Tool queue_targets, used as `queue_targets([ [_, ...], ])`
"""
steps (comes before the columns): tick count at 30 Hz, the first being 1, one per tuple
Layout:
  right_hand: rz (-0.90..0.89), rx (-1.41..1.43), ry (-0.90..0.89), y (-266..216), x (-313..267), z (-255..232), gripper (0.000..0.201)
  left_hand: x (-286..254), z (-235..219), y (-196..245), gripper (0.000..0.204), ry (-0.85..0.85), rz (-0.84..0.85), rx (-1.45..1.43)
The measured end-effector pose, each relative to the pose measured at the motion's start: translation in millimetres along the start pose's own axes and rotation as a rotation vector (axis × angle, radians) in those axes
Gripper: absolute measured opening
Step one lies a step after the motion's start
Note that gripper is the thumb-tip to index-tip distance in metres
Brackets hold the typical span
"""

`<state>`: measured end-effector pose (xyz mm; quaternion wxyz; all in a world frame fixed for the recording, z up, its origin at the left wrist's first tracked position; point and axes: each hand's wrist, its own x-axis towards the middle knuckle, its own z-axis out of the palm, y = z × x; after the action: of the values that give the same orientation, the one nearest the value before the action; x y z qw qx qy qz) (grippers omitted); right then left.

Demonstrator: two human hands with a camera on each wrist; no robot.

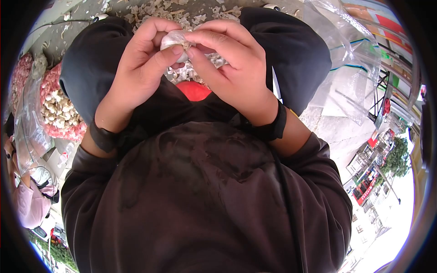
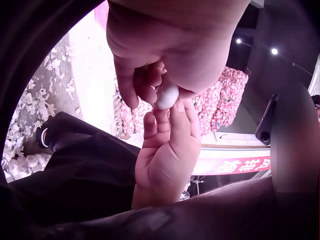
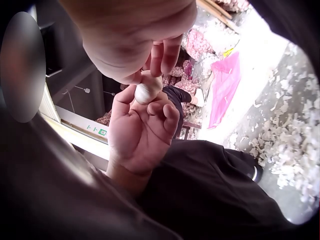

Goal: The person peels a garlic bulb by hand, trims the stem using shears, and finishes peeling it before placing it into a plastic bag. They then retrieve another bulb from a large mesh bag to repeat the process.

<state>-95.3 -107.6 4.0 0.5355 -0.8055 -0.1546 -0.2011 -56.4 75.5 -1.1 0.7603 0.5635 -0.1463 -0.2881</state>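
Note:
A whitish garlic bulb [image 1: 172, 42] is held up between both hands above the lap. The left hand [image 1: 144, 63] grips it from the side, thumb across its front and fingers behind. At the bulb's stem end, the thumb and fingertips of the right hand [image 1: 232, 57] pinch it. In the left wrist view the smooth round bulb [image 2: 167, 97] shows between the two hands; in the right wrist view the bulb [image 3: 148, 90] sits at the left hand's fingertips. The fingers partly cover the bulb.
Dry peelings [image 1: 157, 13] litter the ground beyond the knees. Something red [image 1: 194, 91] lies between the legs. Net sacks and garlic bulbs [image 1: 59, 109] are at the left, near another person [image 1: 32, 200]. Clear plastic sheeting [image 1: 346, 59] hangs at the right.

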Motion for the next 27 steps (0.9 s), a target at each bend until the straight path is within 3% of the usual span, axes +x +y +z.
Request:
queue_targets([
  [7,-0.043,-0.067,-0.068,1.9,-1.2,-6.0,0.015,-0.1,0.3,2.1,0.014,0.016,-0.105,-0.036],
  [17,0.034,-0.098,-0.095,1.3,-3.6,-1.9,0.017,1.4,-2.9,6.7,0.019,0.018,-0.296,-0.204],
  [26,0.088,-0.094,-0.140,-2.4,-4.4,-5.2,0.018,-1.3,6.5,6.2,0.020,0.072,-0.301,-0.269],
  [27,0.100,-0.076,-0.126,-1.1,-4.9,-4.7,0.019,-1.3,6.7,5.2,0.022,0.040,-0.218,-0.247],
])
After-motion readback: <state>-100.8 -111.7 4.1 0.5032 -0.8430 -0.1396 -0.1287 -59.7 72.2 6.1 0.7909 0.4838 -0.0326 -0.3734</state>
